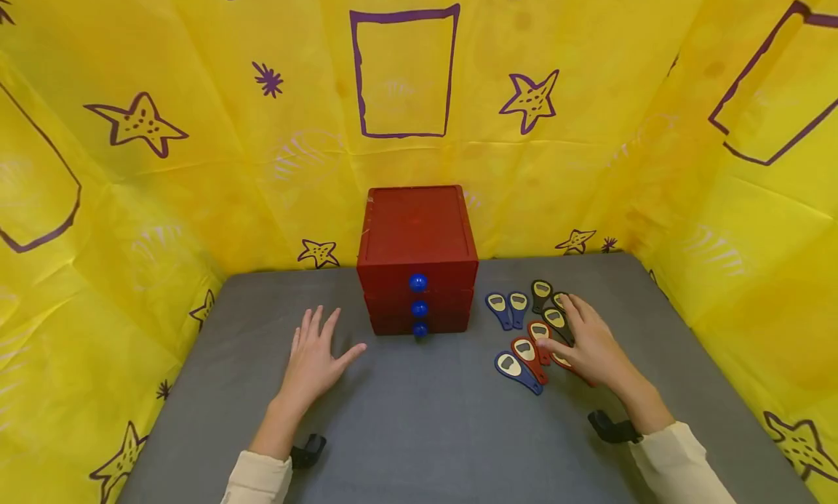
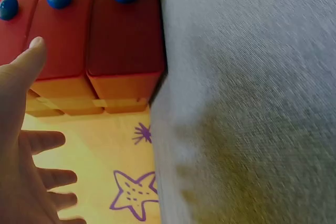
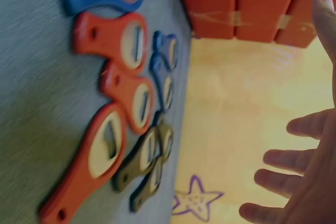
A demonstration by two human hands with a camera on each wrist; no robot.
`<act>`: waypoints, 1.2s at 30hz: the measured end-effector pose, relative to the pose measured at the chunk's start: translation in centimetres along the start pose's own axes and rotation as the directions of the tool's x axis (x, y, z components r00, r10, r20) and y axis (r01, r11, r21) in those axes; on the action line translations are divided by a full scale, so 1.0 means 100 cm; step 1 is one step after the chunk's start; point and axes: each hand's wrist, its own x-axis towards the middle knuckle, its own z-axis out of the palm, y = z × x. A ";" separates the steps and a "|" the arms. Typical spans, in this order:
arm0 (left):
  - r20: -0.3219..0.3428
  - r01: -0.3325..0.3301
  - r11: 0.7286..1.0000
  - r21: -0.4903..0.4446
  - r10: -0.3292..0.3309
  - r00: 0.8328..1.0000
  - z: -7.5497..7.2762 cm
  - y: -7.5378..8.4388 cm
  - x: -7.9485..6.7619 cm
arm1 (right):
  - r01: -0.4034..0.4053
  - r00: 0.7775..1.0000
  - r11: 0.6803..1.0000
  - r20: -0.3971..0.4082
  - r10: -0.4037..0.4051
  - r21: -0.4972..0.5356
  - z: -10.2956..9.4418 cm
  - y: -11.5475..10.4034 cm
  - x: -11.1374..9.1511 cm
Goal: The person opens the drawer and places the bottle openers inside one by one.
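My left hand (image 1: 314, 366) hovers with spread fingers over the grey table, left of a red chest of three drawers (image 1: 419, 228) with blue knobs. Its thumb points toward the chest. On the right, my right hand (image 1: 592, 348) is held above a group of bottle openers, fingers extended and holding nothing. The group has blue bottle openers (image 1: 517, 373), red bottle openers (image 3: 84, 166) and black bottle openers (image 1: 541, 294), each with a pale metal plate. In the head view my right hand partly covers a red one and some black ones. All the drawers are closed.
A grey cloth covers the table (image 1: 419, 431). Yellow fabric walls (image 1: 406, 162) with purple drawings stand behind and on both sides. The chest stands close to the back wall. Each wrist wears a black band mount (image 1: 308, 452) below the hand.
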 end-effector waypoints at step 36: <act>0.050 -0.011 0.861 -0.509 0.043 0.998 -0.036 0.035 0.034 | 0.063 0.985 0.935 0.131 -0.115 0.350 -0.013 -0.063 0.046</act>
